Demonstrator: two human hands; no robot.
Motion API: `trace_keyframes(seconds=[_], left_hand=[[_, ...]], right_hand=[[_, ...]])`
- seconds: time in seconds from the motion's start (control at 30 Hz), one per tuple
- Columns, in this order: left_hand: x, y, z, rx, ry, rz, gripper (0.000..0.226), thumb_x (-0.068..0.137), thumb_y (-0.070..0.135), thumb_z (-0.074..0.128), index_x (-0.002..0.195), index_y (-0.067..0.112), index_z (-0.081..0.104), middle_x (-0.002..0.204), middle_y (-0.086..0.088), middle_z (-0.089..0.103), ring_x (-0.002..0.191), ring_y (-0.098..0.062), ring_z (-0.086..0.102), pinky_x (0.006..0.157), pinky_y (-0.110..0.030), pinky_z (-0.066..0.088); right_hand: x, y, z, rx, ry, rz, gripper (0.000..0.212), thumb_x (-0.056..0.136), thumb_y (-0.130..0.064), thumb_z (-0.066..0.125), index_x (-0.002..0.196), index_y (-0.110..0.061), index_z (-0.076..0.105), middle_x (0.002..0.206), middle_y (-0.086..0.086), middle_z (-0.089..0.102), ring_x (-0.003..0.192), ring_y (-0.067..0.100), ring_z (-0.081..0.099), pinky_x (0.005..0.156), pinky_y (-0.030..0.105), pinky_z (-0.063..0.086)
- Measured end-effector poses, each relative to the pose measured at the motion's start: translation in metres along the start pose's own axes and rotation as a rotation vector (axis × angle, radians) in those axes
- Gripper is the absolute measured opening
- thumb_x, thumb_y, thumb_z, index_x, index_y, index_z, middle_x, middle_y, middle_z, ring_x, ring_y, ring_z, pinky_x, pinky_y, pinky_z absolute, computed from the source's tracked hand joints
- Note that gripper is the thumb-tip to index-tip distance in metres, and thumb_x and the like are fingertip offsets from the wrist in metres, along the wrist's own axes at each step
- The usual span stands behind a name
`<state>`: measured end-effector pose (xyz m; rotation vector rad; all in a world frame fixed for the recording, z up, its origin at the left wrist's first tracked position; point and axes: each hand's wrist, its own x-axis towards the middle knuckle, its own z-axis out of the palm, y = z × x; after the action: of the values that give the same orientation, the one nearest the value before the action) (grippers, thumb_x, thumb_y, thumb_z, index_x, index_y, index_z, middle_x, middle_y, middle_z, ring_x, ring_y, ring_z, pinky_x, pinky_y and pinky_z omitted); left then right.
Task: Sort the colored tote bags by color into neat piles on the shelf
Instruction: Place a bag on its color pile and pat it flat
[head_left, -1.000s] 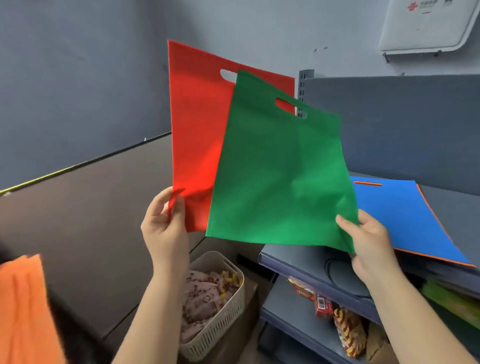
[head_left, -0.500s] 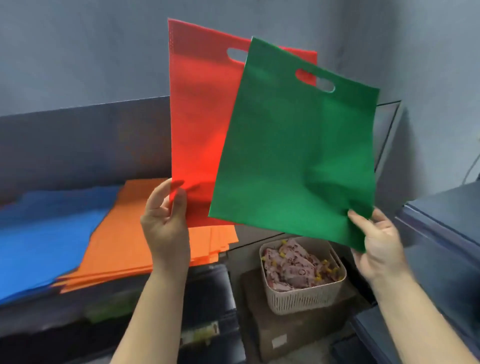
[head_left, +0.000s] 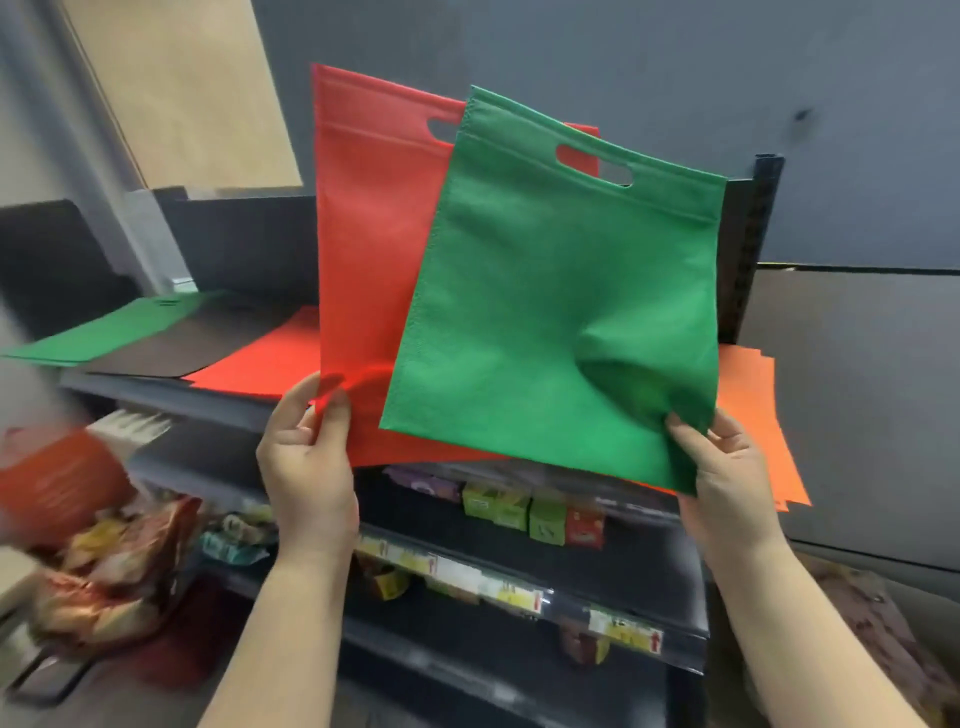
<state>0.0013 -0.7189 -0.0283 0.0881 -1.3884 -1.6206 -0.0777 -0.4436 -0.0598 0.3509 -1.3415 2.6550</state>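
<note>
Progress: mid-sort | shelf (head_left: 156, 387) carries green pile (head_left: 98, 335), black pile (head_left: 187, 340), red pile (head_left: 265, 364), orange pile (head_left: 758, 415) | left hand (head_left: 306, 462) pinches red bag (head_left: 374, 270), right hand (head_left: 727, 467) pinches green bag (head_left: 561, 291) (both aloft, unplaced) | left to do: lay each on its matching pile

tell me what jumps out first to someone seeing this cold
Two bags held up mid-frame: a green tote bag pinched at its lower corner by the right hand, overlapping a red tote bag pinched by the left hand. Behind them, on the top shelf, lie flat piles: green, black, red, with orange at the right.
</note>
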Motion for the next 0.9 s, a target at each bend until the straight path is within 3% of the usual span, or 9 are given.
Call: trace_keyframes(seconds=[0.07,0.13,0.2,0.43,0.57,0.7,0.8,0.9], left_hand=[[0.017,0.001,-0.032,-0.002,0.050,0.001,0.015,0.082,0.029,0.063,0.090,0.038,0.071,0.089,0.006,0.074,0.087,-0.023,0.067,0.085,-0.046,0.053],[0.035,0.003,-0.063,-0.008,0.089,0.028,0.018,0.083,0.026,0.061,0.089,0.039,0.072,0.088,0.009,0.074,0.084,-0.010,0.069,0.077,-0.027,0.056],[0.056,0.004,-0.093,-0.009,0.117,0.053,0.022,0.086,0.022,0.059,0.088,0.039,0.072,0.086,0.011,0.074,0.081,-0.003,0.069,0.072,-0.017,0.053],[0.138,-0.011,-0.179,0.061,0.058,0.032,0.019,0.091,0.022,0.058,0.096,0.037,0.070,0.092,0.009,0.074,0.086,-0.004,0.069,0.069,-0.015,0.052],[0.190,-0.032,-0.204,0.082,0.038,-0.023,0.021,0.092,0.017,0.061,0.095,0.035,0.070,0.089,0.010,0.074,0.084,-0.004,0.069,0.066,-0.014,0.052],[0.232,-0.059,-0.208,0.097,0.021,-0.067,0.016,0.088,0.016,0.065,0.093,0.031,0.068,0.083,0.014,0.073,0.079,0.000,0.068,0.063,-0.013,0.051],[0.259,-0.087,-0.201,0.120,-0.004,-0.109,0.013,0.086,0.020,0.067,0.096,0.028,0.065,0.082,0.020,0.072,0.079,0.005,0.066,0.064,-0.010,0.049],[0.289,-0.116,-0.189,0.198,-0.040,-0.127,0.018,0.089,0.009,0.063,0.096,0.025,0.062,0.075,0.031,0.068,0.075,0.015,0.062,0.063,-0.002,0.044]], right_hand=[[0.002,0.019,0.030,0.012,-0.045,0.036,0.035,0.088,0.000,0.052,0.089,-0.023,0.078,0.094,0.001,0.075,0.089,0.016,0.071,0.068,0.025,0.057],[0.003,0.039,0.063,0.008,-0.092,0.059,0.035,0.088,0.000,0.052,0.088,-0.024,0.077,0.095,0.001,0.075,0.089,0.016,0.071,0.069,0.026,0.057],[0.003,0.060,0.098,0.017,-0.132,0.067,0.038,0.090,0.002,0.049,0.086,-0.024,0.078,0.093,0.000,0.075,0.088,0.014,0.071,0.070,0.025,0.057],[0.011,0.132,0.208,0.097,-0.176,0.060,0.044,0.093,0.004,0.044,0.084,-0.023,0.078,0.090,-0.003,0.075,0.086,0.010,0.070,0.071,0.019,0.055],[0.025,0.164,0.250,0.096,-0.160,0.030,0.033,0.092,0.008,0.045,0.092,-0.012,0.071,0.089,-0.001,0.075,0.084,0.011,0.070,0.074,0.021,0.055],[0.044,0.185,0.273,0.044,-0.158,-0.009,0.026,0.092,0.007,0.046,0.097,-0.009,0.066,0.088,-0.002,0.074,0.083,0.012,0.069,0.079,0.023,0.056],[0.067,0.196,0.281,0.079,-0.145,-0.021,0.037,0.092,0.006,0.046,0.086,-0.015,0.075,0.086,-0.003,0.074,0.081,0.010,0.069,0.075,0.022,0.055],[0.093,0.204,0.289,0.091,-0.164,-0.038,0.041,0.093,0.005,0.046,0.082,-0.020,0.077,0.087,-0.003,0.074,0.082,0.009,0.069,0.072,0.021,0.054]])
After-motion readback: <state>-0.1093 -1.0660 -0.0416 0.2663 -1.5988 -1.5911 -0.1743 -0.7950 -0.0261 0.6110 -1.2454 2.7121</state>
